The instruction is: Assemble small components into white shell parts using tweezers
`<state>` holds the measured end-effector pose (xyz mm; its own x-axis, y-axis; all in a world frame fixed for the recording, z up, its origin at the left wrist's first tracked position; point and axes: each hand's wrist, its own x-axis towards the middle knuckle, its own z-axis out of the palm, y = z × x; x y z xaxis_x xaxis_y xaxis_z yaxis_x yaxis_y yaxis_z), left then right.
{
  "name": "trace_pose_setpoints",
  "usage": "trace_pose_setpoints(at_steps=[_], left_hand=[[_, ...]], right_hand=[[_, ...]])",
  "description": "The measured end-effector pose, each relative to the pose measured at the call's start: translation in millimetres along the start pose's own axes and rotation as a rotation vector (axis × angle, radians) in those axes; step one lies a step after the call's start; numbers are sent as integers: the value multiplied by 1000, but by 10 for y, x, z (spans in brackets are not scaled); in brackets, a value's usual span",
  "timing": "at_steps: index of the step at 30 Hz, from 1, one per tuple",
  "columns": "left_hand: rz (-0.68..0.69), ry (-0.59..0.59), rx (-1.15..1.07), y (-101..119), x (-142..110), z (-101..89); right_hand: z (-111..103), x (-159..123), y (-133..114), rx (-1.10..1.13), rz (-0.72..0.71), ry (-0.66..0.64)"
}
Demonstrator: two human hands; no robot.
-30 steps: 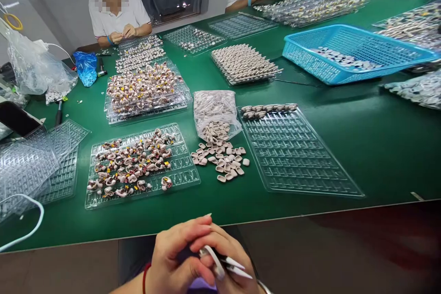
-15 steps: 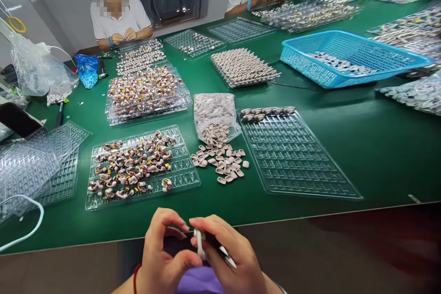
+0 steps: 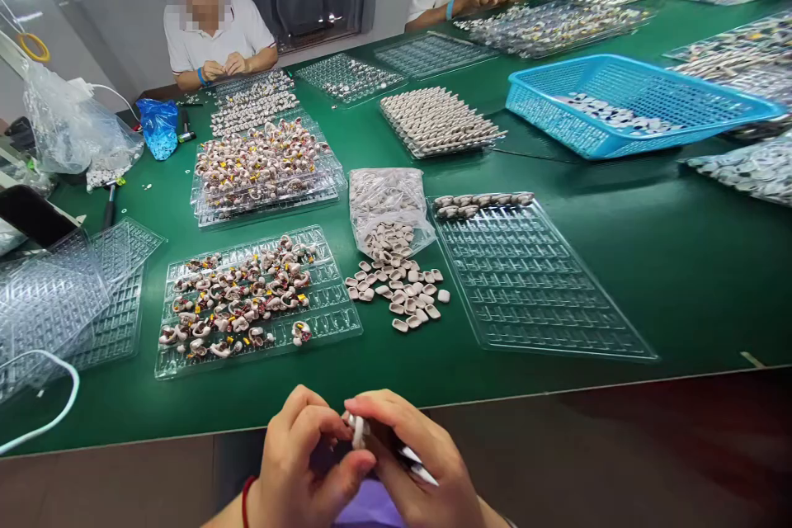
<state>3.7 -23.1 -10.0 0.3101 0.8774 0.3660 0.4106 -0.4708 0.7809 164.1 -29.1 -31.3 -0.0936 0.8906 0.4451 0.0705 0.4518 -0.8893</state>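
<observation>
The small pale part [image 3: 357, 431] was between the two hands, just beyond the table's near edge. The left hand [image 3: 303, 454] closed narrowly at it, thumb and fingertips drawn together. The right hand [image 3: 421, 458] pinched it between thumb and forefinger, and also held a slim tool [image 3: 421, 469] whose two pale tips pointed right. On the green table [image 3: 495, 388], a filled clear tray [image 3: 337, 320] lay to the left, pale shells [image 3: 412, 297] spilled from a plastic bag [image 3: 387, 191] mid-table, and a mostly empty tray [image 3: 550, 297] lay right.
</observation>
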Motion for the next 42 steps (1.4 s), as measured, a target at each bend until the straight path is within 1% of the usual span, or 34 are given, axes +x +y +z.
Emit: trace_pose_setpoints(at_steps=[6,10,17,20,27,33,37,40,42], left_hand=[[70,17,83,9,5,-27],[77,20,87,38,16,-32],[78,29,96,35,33,-24],[66,21,89,22,31,-21],[-9,20,54,-5,24,-1],[-13,22,54,-19,12,-17],[10,4,79,-20,2,-11],[37,-67,107,-41,16,1],[48,-120,131,-98,58,-18]], right_hand=[[-41,36,-37,64,27,-37],[-67,39,-43,91,44,-47],[-79,15,-23,71,67,-43],[-73,12,-18,71,72,-47],[-65,8,-8,63,113,-58],[-85,8,-8,51,114,-67],[-123,38,6,21,103,-111],[-181,79,10,-3,109,-210],[-279,131,39,-64,132,-286]])
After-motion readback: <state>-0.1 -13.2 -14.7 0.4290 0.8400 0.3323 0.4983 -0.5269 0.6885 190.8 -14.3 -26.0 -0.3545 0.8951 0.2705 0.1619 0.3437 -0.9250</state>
